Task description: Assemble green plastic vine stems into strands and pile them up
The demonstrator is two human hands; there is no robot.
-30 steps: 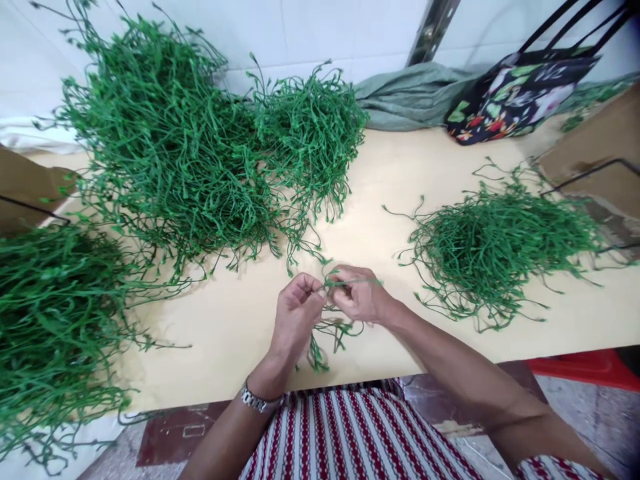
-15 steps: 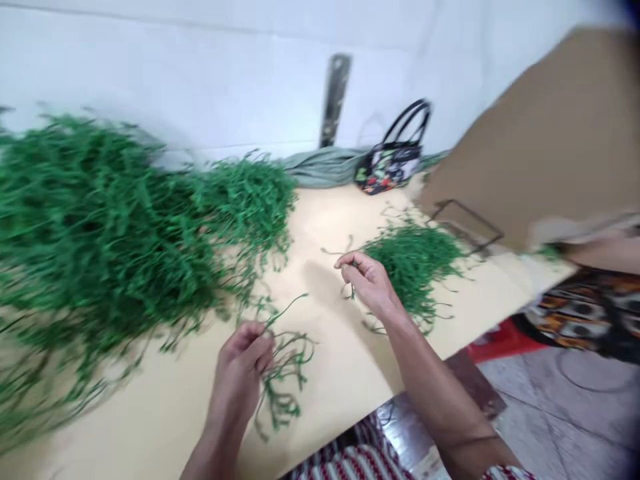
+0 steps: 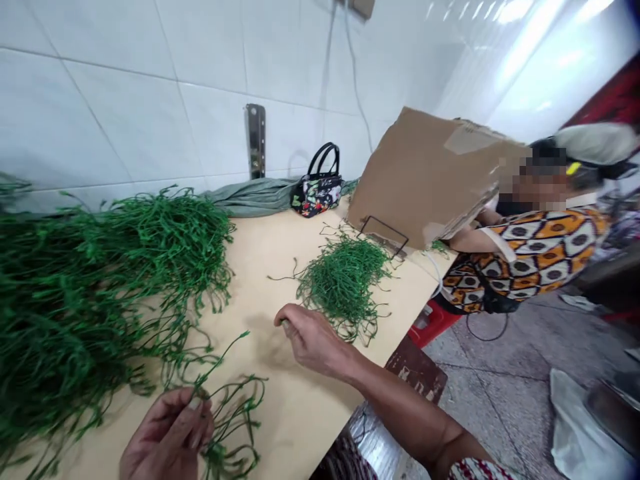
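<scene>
My left hand [image 3: 173, 433] pinches a thin green plastic-looking stem [image 3: 220, 360] with a small forked tip, pointing up and to the right. Beside and below that hand lies a small loose cluster of similar stems [image 3: 250, 417]. Over the middle of the table my right hand [image 3: 313, 340] is closed, thumb against curled fingers; whatever is in them, if anything, is hidden. It is nearest to a small heap of green stems [image 3: 345, 280] on the right. A much larger heap of stems [image 3: 165, 247] spreads over the left side.
A cardboard sheet [image 3: 415, 180] leans by a black wire stand [image 3: 385, 230] on the table [image 3: 260, 267]. Along the wall lie a green cloth [image 3: 250, 198] and a floral handbag [image 3: 317, 193]. A co-worker in a patterned top [image 3: 540, 253] sits at the right, beyond the cardboard, near a red stool [image 3: 435, 323].
My view has swung right, bringing the co-worker into sight. My hands, together at first over the small cluster, have parted; the right hand has moved toward the right heap, the left keeps a stem.
</scene>
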